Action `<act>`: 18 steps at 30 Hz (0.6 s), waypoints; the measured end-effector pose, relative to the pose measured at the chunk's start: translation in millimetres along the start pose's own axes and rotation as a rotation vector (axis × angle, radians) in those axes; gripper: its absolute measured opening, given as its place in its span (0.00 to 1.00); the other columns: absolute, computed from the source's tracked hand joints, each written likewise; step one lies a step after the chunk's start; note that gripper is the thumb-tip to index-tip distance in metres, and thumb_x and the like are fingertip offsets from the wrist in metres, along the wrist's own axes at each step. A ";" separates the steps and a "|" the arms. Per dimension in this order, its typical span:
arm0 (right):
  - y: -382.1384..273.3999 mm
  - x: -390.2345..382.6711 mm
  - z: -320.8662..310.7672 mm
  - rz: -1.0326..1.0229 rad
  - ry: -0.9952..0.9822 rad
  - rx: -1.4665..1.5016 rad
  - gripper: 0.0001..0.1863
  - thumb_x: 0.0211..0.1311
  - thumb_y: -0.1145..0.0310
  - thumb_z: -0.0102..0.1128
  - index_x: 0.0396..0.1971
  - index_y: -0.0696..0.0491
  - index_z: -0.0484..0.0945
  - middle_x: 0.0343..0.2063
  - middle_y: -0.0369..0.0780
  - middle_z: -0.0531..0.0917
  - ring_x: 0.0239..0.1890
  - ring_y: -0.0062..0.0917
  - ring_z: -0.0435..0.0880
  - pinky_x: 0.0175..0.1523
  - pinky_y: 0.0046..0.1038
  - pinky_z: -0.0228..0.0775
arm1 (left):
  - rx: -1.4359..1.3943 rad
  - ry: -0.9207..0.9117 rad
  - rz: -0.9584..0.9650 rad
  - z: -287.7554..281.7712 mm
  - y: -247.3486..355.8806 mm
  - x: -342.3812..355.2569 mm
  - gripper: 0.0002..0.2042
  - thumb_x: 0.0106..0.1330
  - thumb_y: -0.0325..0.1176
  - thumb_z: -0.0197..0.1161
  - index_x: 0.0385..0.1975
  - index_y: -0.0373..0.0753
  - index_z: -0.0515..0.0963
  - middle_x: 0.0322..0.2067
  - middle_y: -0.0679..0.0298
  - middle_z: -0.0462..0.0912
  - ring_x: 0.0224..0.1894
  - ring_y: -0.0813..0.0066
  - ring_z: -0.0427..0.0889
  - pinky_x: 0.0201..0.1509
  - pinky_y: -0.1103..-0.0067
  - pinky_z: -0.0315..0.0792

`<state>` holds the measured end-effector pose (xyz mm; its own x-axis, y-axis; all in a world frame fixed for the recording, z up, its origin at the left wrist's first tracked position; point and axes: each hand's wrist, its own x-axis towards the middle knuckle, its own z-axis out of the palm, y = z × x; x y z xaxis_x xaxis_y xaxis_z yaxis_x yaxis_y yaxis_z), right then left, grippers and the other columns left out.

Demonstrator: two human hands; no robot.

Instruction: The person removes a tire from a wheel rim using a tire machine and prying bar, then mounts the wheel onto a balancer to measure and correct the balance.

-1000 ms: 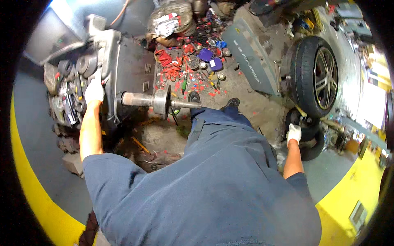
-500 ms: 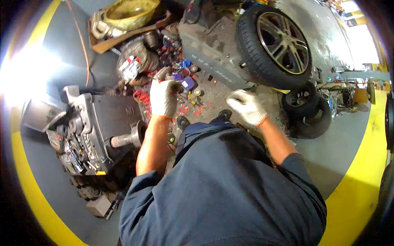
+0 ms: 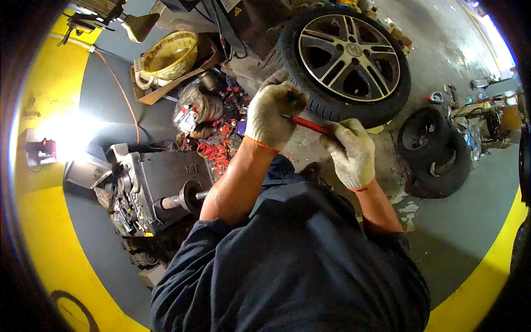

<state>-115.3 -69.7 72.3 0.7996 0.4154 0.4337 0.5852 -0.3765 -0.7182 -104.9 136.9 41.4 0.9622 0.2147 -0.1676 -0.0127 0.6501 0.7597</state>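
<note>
My left hand point(image 3: 272, 115), in a pale knit glove with dark, soiled fingertips, is closed in front of the tyre. A slim red stick-like tool point(image 3: 308, 124) spans the gap between my two hands. Its narrow end meets the left glove, while my right hand point(image 3: 351, 154), also gloved, grips the other end between thumb and fingers. What kind of tool it is I cannot make out. Just beyond both hands, a tyre on a spoked alloy wheel point(image 3: 354, 51) leans with its face tilted toward me.
A tyre machine's grey cabinet point(image 3: 254, 41) stands behind the wheel. More tyres point(image 3: 423, 130) lie at the right. On the left are a cluttered wheel balancer point(image 3: 171, 171), a yellow basin point(image 3: 172, 55) and a bright lamp. Red scraps point(image 3: 217, 157) litter the floor.
My hands have come closer together and up toward the wheel, and the red tool now shows between them. The view has turned, so the wheel appears farther left and the wall lamp shows more.
</note>
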 end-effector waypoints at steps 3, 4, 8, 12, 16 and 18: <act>0.7 11.5 -13.2 -0.046 0.013 0.360 0.16 0.50 0.81 0.73 0.41 0.55 0.82 0.34 0.40 0.81 0.34 0.29 0.82 0.38 0.27 0.75 | -0.352 0.051 -0.182 39.3 -4.4 -5.0 0.16 0.69 0.22 0.54 0.56 0.36 0.72 0.37 0.61 0.81 0.38 0.62 0.84 0.48 0.66 0.82; 0.8 16.4 -12.5 -0.063 0.039 0.468 0.16 0.50 0.79 0.74 0.41 0.54 0.83 0.35 0.40 0.82 0.34 0.30 0.82 0.38 0.27 0.74 | -0.344 0.034 -0.209 49.9 -7.2 -6.8 0.16 0.70 0.21 0.53 0.57 0.36 0.71 0.37 0.60 0.81 0.38 0.63 0.84 0.47 0.67 0.82; 14.5 26.5 -3.3 0.054 0.042 0.381 0.15 0.54 0.80 0.73 0.42 0.56 0.82 0.40 0.38 0.84 0.38 0.22 0.83 0.44 0.25 0.76 | -0.378 -0.054 -0.205 70.9 -19.3 -8.7 0.19 0.70 0.20 0.55 0.60 0.36 0.69 0.40 0.61 0.81 0.40 0.67 0.84 0.47 0.71 0.81; 19.4 16.3 -13.8 0.500 0.231 0.982 0.15 0.61 0.82 0.66 0.48 0.59 0.80 0.45 0.41 0.85 0.45 0.21 0.83 0.52 0.24 0.78 | -0.408 -0.119 -0.104 73.4 -23.3 3.1 0.20 0.70 0.22 0.57 0.62 0.38 0.68 0.40 0.63 0.80 0.40 0.69 0.83 0.47 0.72 0.80; 26.6 35.3 -15.3 0.421 0.465 1.056 0.17 0.62 0.83 0.64 0.51 0.59 0.78 0.45 0.41 0.85 0.45 0.22 0.84 0.52 0.23 0.79 | -0.443 -0.188 -0.074 75.8 -21.4 13.8 0.21 0.69 0.22 0.60 0.62 0.40 0.70 0.42 0.63 0.80 0.44 0.66 0.82 0.50 0.66 0.79; 23.3 45.1 -14.6 0.456 0.488 1.040 0.17 0.62 0.83 0.64 0.52 0.59 0.78 0.45 0.41 0.85 0.45 0.22 0.84 0.52 0.23 0.79 | -0.461 -0.239 -0.057 74.7 -20.3 23.4 0.22 0.69 0.23 0.61 0.63 0.41 0.71 0.43 0.63 0.81 0.45 0.63 0.83 0.51 0.63 0.80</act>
<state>-63.6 -71.7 83.1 0.9995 -0.0173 0.0279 0.0328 0.5235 -0.8514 -61.7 74.3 69.0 0.9994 0.0320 -0.0114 -0.0251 0.9209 0.3890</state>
